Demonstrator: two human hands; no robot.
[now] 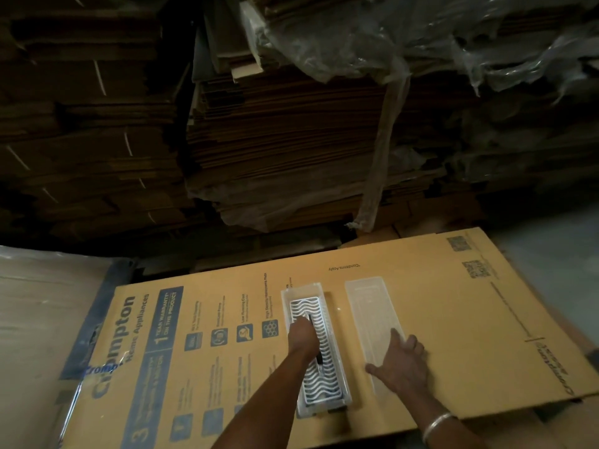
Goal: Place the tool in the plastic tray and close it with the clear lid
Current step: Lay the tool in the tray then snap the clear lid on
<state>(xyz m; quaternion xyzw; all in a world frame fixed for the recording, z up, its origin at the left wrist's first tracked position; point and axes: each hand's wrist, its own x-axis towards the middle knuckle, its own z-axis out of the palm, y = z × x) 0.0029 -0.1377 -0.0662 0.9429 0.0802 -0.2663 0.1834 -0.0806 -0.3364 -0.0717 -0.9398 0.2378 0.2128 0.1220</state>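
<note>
My left hand reaches into the long clear plastic tray, fingers closed around the thin dark tool lying on its wavy white ribbed insert. My right hand lies flat, fingers spread, on the frosted clear lid just beside it, both on smooth printed cardboard.

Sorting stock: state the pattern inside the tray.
White wavy grille lines in the tray, clearest in the head view.
</note>
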